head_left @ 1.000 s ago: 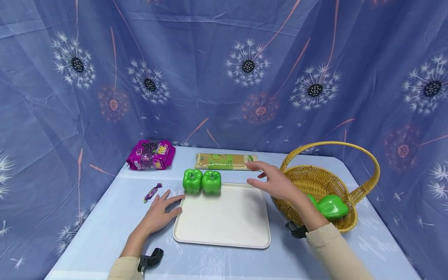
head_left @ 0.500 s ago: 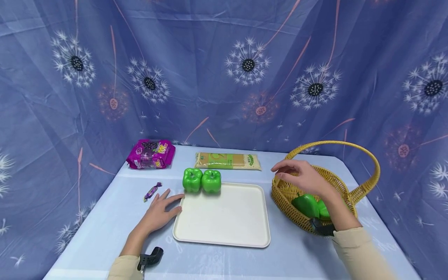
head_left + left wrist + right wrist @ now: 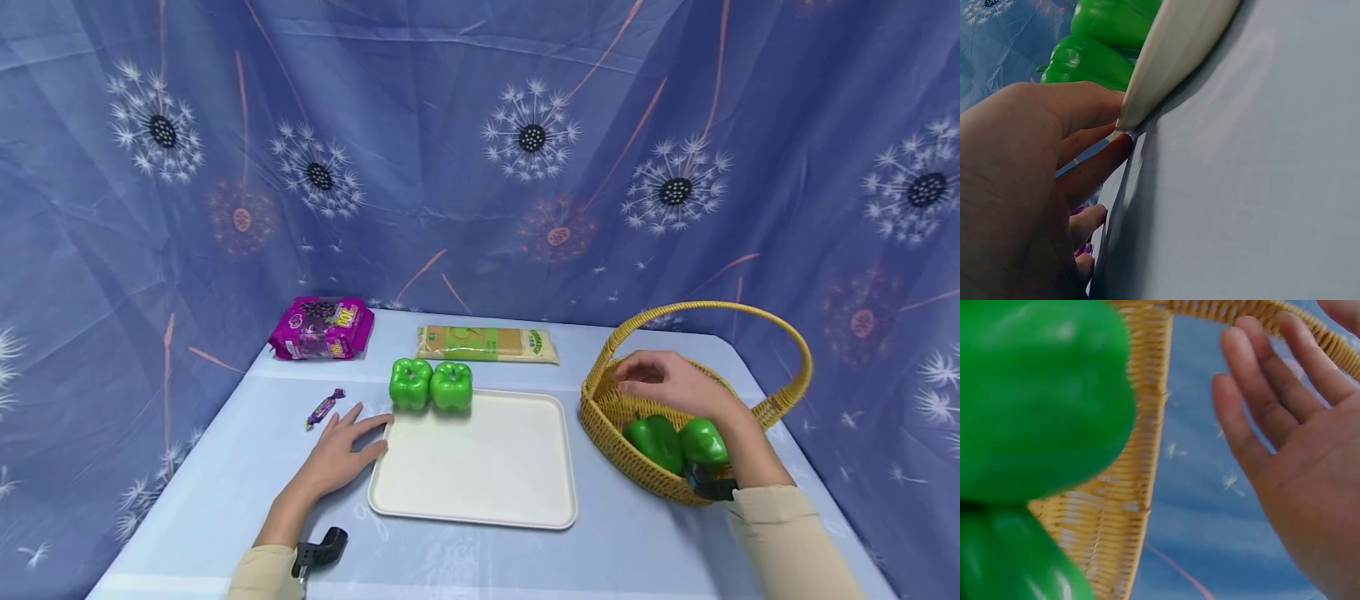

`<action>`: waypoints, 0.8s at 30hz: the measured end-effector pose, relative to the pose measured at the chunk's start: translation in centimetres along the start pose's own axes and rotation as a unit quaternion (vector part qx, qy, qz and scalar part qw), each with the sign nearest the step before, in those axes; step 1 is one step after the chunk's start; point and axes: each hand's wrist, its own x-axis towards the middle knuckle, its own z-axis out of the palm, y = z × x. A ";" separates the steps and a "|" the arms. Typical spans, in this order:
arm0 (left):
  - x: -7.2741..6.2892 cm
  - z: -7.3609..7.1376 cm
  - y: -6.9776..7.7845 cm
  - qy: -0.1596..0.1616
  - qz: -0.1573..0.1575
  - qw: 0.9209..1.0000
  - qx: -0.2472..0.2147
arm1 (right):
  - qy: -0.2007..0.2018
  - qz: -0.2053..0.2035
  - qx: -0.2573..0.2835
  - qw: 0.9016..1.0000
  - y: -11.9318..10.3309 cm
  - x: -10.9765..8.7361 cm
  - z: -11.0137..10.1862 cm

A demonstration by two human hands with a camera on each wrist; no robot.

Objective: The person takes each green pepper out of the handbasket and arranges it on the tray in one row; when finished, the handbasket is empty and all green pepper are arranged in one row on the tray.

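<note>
Green peppers (image 3: 654, 442), two, lie in the wicker basket (image 3: 611, 437) at its 6 o'clock. My right hand (image 3: 678, 387) is over the basket's 12 o'clock side: fingers relaxed and slightly bent, holding nothing, apart from the peppers. My left hand (image 3: 337, 454): fairly straight fingers touch the rim of the white tray (image 3: 480, 467) near 10 o'clock, no grip. Two tray peppers (image 3: 451, 386) sit side by side at the tray's 11 o'clock corner.

Risks, my guess: glossy skins may slip if I pinch shallow; my wrist or the handle (image 3: 708, 306) could snag and tip the basket; pushing the tray might jostle the pair.

Edges: handle arches from the basket's 10 to 4 o'clock, so the 9 o'clock rim looks the easiest way across. Tray's bare 3-to-6 o'clock part gives room. Tighter at the tray's 12: noodle packet (image 3: 487, 343) lies beyond. Candy (image 3: 325, 408) just past my left fingers, 11 o'clock.
</note>
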 end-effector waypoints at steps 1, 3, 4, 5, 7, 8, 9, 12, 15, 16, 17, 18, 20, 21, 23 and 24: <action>0.0 -0.1 0.0 0.000 0.000 1.000 0.000 | -0.007 0.000 -0.003 1.000 0.4 -0.1 0.0; -0.1 -0.1 0.0 0.001 0.001 1.000 0.000 | -0.030 0.011 -0.007 0.999 1.1 -0.2 0.1; -0.1 -0.1 0.0 0.001 0.002 1.000 0.000 | -0.042 0.016 -0.006 0.999 1.5 -0.2 0.2; -0.1 -0.1 0.0 0.000 0.003 1.000 0.001 | -0.055 0.021 -0.005 0.998 1.8 -0.3 0.2; -0.1 0.0 -0.1 -0.002 0.003 1.000 0.004 | -0.078 0.036 -0.002 0.996 2.4 -0.5 0.3; 0.0 0.0 -0.1 -0.002 0.004 1.000 0.004 | -0.087 0.044 -0.003 0.995 2.6 -0.6 0.3; 0.0 0.0 -0.1 -0.002 0.004 1.000 0.004 | -0.096 0.051 -0.002 0.994 2.8 -0.7 0.4; 0.0 -0.1 -0.1 0.001 0.004 1.000 0.003 | -0.108 0.062 -0.008 0.992 3.3 -0.9 0.5; -0.1 -0.2 0.0 0.001 0.003 1.000 0.003 | -0.116 0.064 -0.023 0.991 3.6 -1.0 0.6; -0.1 -0.2 0.0 0.000 0.003 1.000 0.004 | -0.121 0.067 -0.029 0.990 3.7 -1.0 0.6; -0.1 -0.1 0.0 -0.001 0.003 1.000 0.006 | -0.125 0.069 -0.036 0.989 3.8 -1.1 0.6; -0.1 -0.1 0.0 -0.002 0.002 1.000 0.007 | -0.130 0.072 -0.041 0.988 3.9 -1.1 0.6; -0.1 -0.1 0.0 -0.003 -0.001 1.000 0.007 | -0.140 0.074 -0.045 0.986 4.1 -1.1 0.6; -0.1 -0.1 0.0 -0.004 -0.002 1.000 0.007 | -0.142 0.076 -0.043 0.986 4.2 -1.2 0.6; 0.0 -0.1 0.1 -0.004 -0.004 1.000 0.006 | -0.139 0.077 -0.035 0.987 4.4 -1.2 0.6; 0.0 -0.1 0.1 -0.004 -0.003 1.000 0.006 | -0.132 0.075 -0.035 0.988 4.5 -1.1 0.5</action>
